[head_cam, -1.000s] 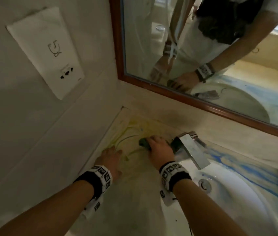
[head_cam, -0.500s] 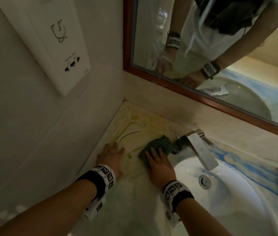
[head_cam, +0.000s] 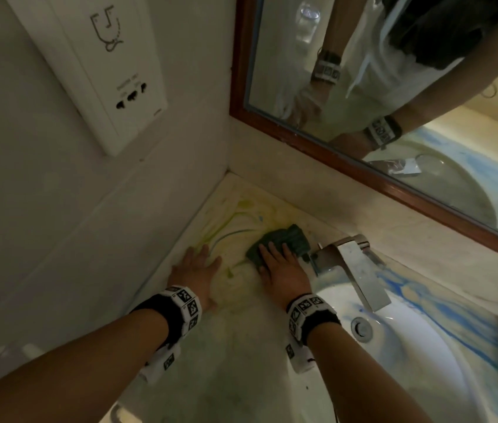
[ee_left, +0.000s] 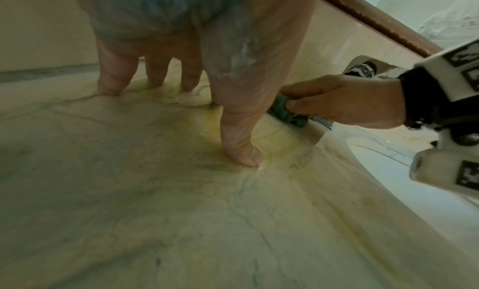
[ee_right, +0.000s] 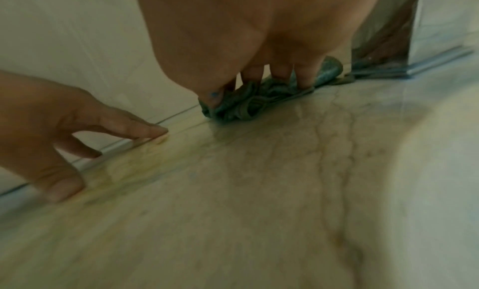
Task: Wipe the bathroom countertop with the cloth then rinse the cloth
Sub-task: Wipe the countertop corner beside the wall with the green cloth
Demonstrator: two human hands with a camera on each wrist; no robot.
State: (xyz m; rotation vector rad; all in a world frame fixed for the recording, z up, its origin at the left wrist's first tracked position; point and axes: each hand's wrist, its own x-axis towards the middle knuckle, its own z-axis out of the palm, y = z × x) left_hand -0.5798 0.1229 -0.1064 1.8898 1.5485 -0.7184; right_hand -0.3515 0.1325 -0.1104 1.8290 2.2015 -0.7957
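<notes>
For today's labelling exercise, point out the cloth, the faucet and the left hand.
cloth (head_cam: 287,238): head view, on its bunched top beyond the fingers.
faucet (head_cam: 356,270): head view, on the flat metal spout.
left hand (head_cam: 197,267): head view, on the back of the hand.

Both bare forearms wear black wristbands (head_cam: 162,315) carrying white blocks printed with black square markers, apparently camera mounts.

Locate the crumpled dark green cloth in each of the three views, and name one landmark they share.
Head view: crumpled dark green cloth at centre, under the right hand, left of the chrome faucet.
Left wrist view: right of centre, a strip under the right hand's fingers.
Right wrist view: upper centre, pressed by fingertips.
Shared landmark: yellow-stained marble countertop.
</notes>
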